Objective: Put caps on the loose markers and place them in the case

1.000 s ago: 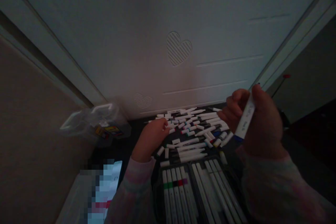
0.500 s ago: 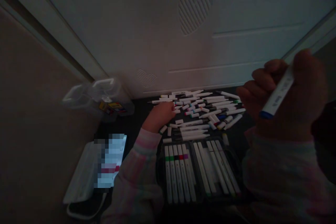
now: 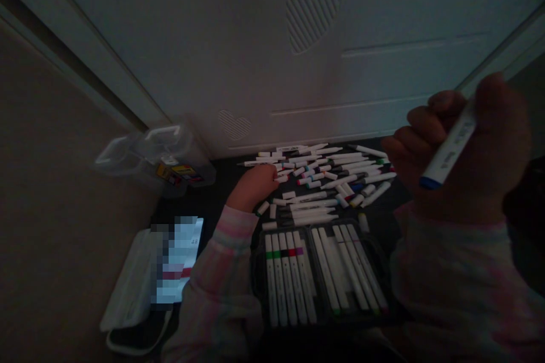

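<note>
The scene is dim. My right hand (image 3: 464,153) is raised at the right, fingers wrapped round a white marker (image 3: 447,153) with a blue end pointing down-left. My left hand (image 3: 253,187) reaches forward to the left edge of a pile of loose white markers and caps (image 3: 327,176) on a dark surface; its fingers are curled down among them, and I cannot make out whether they hold one. In front of me lies an open dark marker case (image 3: 319,272) with several white markers lined up in two groups.
A white panel with embossed hearts (image 3: 313,3) stands right behind the pile. A clear plastic box (image 3: 157,156) sits at the left. A lit screen on a white tray (image 3: 170,258) lies near my left sleeve.
The view has tilted down and moved closer. My right hand with the marker now sits higher and further right in view. My left hand stays at the pile's left edge.
</note>
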`<state>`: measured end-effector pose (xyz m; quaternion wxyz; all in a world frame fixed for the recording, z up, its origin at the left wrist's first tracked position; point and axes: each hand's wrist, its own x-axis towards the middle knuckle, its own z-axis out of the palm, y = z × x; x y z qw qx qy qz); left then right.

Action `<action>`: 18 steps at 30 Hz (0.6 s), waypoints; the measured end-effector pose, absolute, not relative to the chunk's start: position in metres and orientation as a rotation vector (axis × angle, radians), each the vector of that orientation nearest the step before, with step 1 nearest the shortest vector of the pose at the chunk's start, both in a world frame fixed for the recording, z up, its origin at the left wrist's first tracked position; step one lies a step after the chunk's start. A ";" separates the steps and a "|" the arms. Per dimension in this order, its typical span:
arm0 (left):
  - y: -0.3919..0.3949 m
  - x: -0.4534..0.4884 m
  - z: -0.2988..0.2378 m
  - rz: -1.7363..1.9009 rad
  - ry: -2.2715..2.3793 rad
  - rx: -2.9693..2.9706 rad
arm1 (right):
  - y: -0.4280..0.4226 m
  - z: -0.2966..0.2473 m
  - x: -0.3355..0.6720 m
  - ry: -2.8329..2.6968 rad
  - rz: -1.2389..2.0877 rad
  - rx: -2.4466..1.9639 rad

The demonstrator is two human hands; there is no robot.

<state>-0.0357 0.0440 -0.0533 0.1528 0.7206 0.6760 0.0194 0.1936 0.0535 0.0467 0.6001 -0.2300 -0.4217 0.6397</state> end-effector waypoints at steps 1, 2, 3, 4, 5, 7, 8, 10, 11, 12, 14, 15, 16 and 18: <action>0.044 -0.035 -0.054 0.051 1.934 2.068 | 0.054 0.047 0.194 -0.980 1.483 -0.541; 0.044 -0.034 -0.054 0.045 1.927 2.069 | 0.054 0.046 0.194 -0.980 1.483 -0.550; 0.045 -0.033 -0.055 0.036 1.920 2.068 | 0.054 0.046 0.193 -0.978 1.482 -0.560; 0.045 -0.032 -0.055 0.028 1.914 2.066 | 0.054 0.047 0.193 -0.976 1.480 -0.567; 0.045 -0.031 -0.056 0.021 1.909 2.066 | 0.054 0.047 0.193 -0.972 1.480 -0.570; 0.045 -0.030 -0.056 0.016 1.908 2.064 | 0.054 0.048 0.193 -0.960 1.474 -0.569; 0.045 -0.030 -0.056 0.015 1.911 2.063 | 0.054 0.048 0.192 -0.951 1.476 -0.570; 0.045 -0.031 -0.056 0.012 1.916 2.059 | 0.054 0.049 0.192 -0.933 1.488 -0.579; 0.045 -0.031 -0.056 0.010 1.917 2.057 | 0.054 0.049 0.192 -0.927 1.491 -0.585; 0.045 -0.031 -0.057 0.009 1.916 2.056 | 0.054 0.049 0.191 -0.925 1.493 -0.589; 0.045 -0.030 -0.056 0.009 1.908 2.057 | 0.054 0.049 0.191 -0.935 1.482 -0.590; 0.045 -0.029 -0.056 0.008 1.902 2.058 | 0.054 0.049 0.191 -0.942 1.475 -0.588; 0.044 -0.029 -0.056 0.008 1.895 2.059 | 0.054 0.049 0.191 -0.946 1.473 -0.587; 0.044 -0.027 -0.056 0.008 1.881 2.061 | 0.054 0.048 0.192 -0.953 1.470 -0.573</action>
